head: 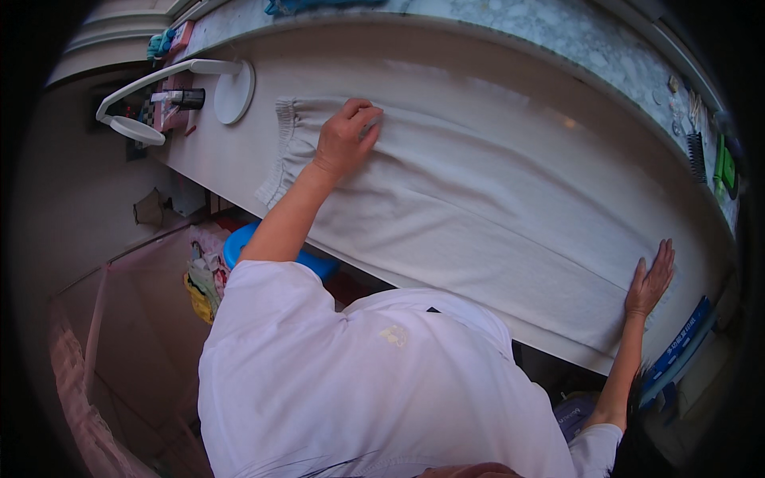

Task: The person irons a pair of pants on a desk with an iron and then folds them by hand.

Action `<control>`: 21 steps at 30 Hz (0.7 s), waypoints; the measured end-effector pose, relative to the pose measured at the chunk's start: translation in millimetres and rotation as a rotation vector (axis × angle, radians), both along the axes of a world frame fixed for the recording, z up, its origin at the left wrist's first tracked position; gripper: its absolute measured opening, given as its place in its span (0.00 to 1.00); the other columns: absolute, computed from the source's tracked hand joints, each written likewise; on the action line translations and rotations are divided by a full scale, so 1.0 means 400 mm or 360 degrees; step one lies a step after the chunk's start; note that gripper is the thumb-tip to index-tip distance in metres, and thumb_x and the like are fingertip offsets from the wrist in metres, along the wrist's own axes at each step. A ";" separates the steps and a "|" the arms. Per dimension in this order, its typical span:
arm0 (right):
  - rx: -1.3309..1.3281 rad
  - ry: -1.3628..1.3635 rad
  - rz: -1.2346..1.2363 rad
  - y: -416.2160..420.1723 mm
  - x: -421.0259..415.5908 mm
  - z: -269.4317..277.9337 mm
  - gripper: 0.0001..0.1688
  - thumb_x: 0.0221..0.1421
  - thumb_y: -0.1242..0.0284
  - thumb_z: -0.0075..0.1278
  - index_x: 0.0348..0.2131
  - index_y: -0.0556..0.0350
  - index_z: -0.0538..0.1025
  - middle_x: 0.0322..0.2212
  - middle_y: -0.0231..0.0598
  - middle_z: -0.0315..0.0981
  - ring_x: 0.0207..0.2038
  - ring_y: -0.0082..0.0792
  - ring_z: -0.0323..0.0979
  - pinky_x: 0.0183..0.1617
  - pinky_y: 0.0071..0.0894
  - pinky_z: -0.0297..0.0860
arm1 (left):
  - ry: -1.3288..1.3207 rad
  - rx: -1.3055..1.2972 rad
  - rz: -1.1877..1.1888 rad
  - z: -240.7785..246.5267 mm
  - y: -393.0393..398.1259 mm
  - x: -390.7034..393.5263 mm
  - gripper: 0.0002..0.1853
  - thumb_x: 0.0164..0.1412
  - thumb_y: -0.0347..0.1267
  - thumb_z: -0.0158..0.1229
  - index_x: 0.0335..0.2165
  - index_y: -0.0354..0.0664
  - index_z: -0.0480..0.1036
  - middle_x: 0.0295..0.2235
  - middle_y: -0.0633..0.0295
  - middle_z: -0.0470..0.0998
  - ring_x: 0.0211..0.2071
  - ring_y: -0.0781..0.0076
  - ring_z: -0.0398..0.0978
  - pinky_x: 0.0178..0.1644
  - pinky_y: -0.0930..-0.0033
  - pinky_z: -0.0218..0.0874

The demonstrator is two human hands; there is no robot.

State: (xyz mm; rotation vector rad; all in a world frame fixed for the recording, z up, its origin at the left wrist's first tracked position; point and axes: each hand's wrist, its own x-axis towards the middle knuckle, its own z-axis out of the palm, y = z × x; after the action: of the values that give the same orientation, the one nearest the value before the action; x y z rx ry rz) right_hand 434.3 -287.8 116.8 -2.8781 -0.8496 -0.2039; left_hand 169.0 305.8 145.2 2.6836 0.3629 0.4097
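Note:
Light grey fabric trousers [478, 221] with an elastic waistband [285, 128] lie lengthwise on a white desk [197, 158], the waistband towards the left. My left hand [349, 134] is near the waistband at the far edge of the trousers, its fingers curled and pinching a bit of the fabric. At the right end, my right hand [651, 281] rests on the garment with its fingers extended. Some soft creases run along the cloth. The far right end of the trousers is partly hidden under my right hand.
A white desk lamp [234, 92] and a dark pen holder [191, 98] stand at the left. Behind the desk runs a marble sill [526, 30] with a black comb [696, 156] and a green object [725, 167]. A blue stool [239, 242] is below the desk's near edge.

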 end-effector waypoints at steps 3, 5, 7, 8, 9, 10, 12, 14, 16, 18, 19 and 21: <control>-0.0008 -0.0016 0.0001 -0.002 0.001 -0.004 0.34 0.63 0.57 0.39 0.66 0.41 0.57 0.68 0.32 0.48 0.70 0.40 0.42 0.71 0.54 0.35 | 0.0113 0.0170 -0.0205 0.023 0.012 0.020 0.12 0.50 0.24 0.63 0.37 0.43 0.77 0.40 0.60 0.75 0.32 0.63 0.75 0.36 0.65 0.69; -0.0002 -0.0004 0.0003 0.001 0.002 -0.001 0.34 0.63 0.58 0.39 0.66 0.42 0.57 0.67 0.32 0.48 0.70 0.40 0.42 0.71 0.54 0.35 | 0.0059 0.0332 -0.0320 0.013 0.023 0.031 0.12 0.50 0.24 0.63 0.37 0.43 0.77 0.39 0.61 0.75 0.33 0.63 0.75 0.36 0.63 0.68; 0.0005 0.0002 0.0003 0.001 0.001 0.001 0.34 0.63 0.58 0.39 0.66 0.42 0.57 0.67 0.32 0.48 0.70 0.40 0.42 0.71 0.54 0.35 | 0.0024 0.0450 -0.0396 0.003 0.028 0.047 0.12 0.50 0.25 0.63 0.37 0.44 0.78 0.38 0.62 0.75 0.33 0.64 0.74 0.36 0.63 0.66; 0.0011 0.0004 0.0004 0.001 0.001 0.000 0.34 0.63 0.58 0.39 0.66 0.42 0.57 0.67 0.32 0.48 0.70 0.40 0.42 0.71 0.54 0.35 | 0.0018 0.0489 -0.0414 0.000 0.028 0.054 0.12 0.50 0.25 0.63 0.36 0.44 0.78 0.38 0.63 0.75 0.33 0.64 0.74 0.36 0.63 0.66; 0.0015 0.0008 0.0004 0.000 0.000 -0.001 0.34 0.63 0.58 0.39 0.66 0.42 0.57 0.67 0.32 0.48 0.70 0.40 0.42 0.71 0.54 0.35 | 0.0014 0.0525 -0.0433 -0.003 0.030 0.061 0.11 0.50 0.25 0.63 0.36 0.44 0.78 0.37 0.63 0.75 0.33 0.65 0.74 0.36 0.63 0.65; 0.0005 0.0001 0.0003 0.000 0.000 0.000 0.34 0.63 0.58 0.39 0.66 0.42 0.57 0.67 0.32 0.48 0.70 0.40 0.42 0.71 0.54 0.35 | 0.0028 0.0547 -0.0464 -0.006 0.034 0.065 0.11 0.50 0.25 0.64 0.35 0.44 0.78 0.37 0.64 0.75 0.33 0.66 0.73 0.36 0.64 0.65; -0.0013 -0.0011 0.0003 0.000 0.000 -0.001 0.34 0.63 0.58 0.39 0.66 0.42 0.57 0.67 0.32 0.48 0.70 0.40 0.42 0.71 0.54 0.35 | 0.0059 0.0593 -0.0527 -0.010 0.045 0.071 0.10 0.50 0.25 0.64 0.34 0.44 0.78 0.36 0.65 0.75 0.33 0.67 0.73 0.36 0.66 0.64; -0.0011 -0.0011 0.0002 -0.001 0.003 -0.001 0.34 0.63 0.58 0.39 0.66 0.42 0.57 0.67 0.32 0.48 0.70 0.40 0.42 0.71 0.54 0.35 | 0.0056 0.0656 -0.0582 -0.019 0.052 0.069 0.09 0.50 0.25 0.64 0.33 0.44 0.77 0.35 0.65 0.75 0.33 0.67 0.73 0.37 0.66 0.63; -0.0012 -0.0013 -0.0001 -0.002 0.003 -0.002 0.34 0.63 0.58 0.39 0.66 0.41 0.57 0.67 0.32 0.49 0.70 0.40 0.42 0.71 0.53 0.35 | 0.0054 0.0708 -0.0631 -0.020 0.057 0.071 0.08 0.49 0.25 0.63 0.32 0.44 0.77 0.34 0.65 0.75 0.33 0.67 0.74 0.38 0.65 0.63; -0.0015 -0.0015 0.0000 -0.002 0.003 -0.002 0.34 0.63 0.58 0.39 0.66 0.40 0.57 0.67 0.32 0.49 0.70 0.40 0.42 0.71 0.53 0.35 | 0.0053 0.0748 -0.0666 -0.016 0.061 0.074 0.07 0.49 0.25 0.63 0.31 0.44 0.76 0.34 0.65 0.75 0.33 0.67 0.74 0.39 0.64 0.63; -0.0012 -0.0015 -0.0002 -0.002 0.003 -0.002 0.34 0.63 0.58 0.39 0.66 0.40 0.57 0.67 0.32 0.49 0.70 0.39 0.42 0.71 0.53 0.35 | 0.0025 0.0683 -0.0633 -0.014 0.062 0.079 0.07 0.50 0.25 0.63 0.31 0.44 0.76 0.34 0.65 0.75 0.34 0.66 0.74 0.40 0.64 0.62; -0.0005 -0.0015 -0.0006 -0.002 0.002 -0.004 0.34 0.63 0.58 0.39 0.66 0.39 0.57 0.67 0.31 0.49 0.70 0.39 0.42 0.71 0.53 0.35 | -0.0029 0.0554 -0.0564 -0.009 0.066 0.092 0.07 0.50 0.26 0.63 0.32 0.45 0.76 0.34 0.65 0.75 0.34 0.65 0.74 0.41 0.63 0.62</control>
State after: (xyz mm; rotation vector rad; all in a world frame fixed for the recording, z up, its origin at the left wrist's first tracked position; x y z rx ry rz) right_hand 435.2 -288.5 115.4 -2.8839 -0.8469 -0.2167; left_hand 205.6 332.1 141.5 2.9940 -0.2111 0.4187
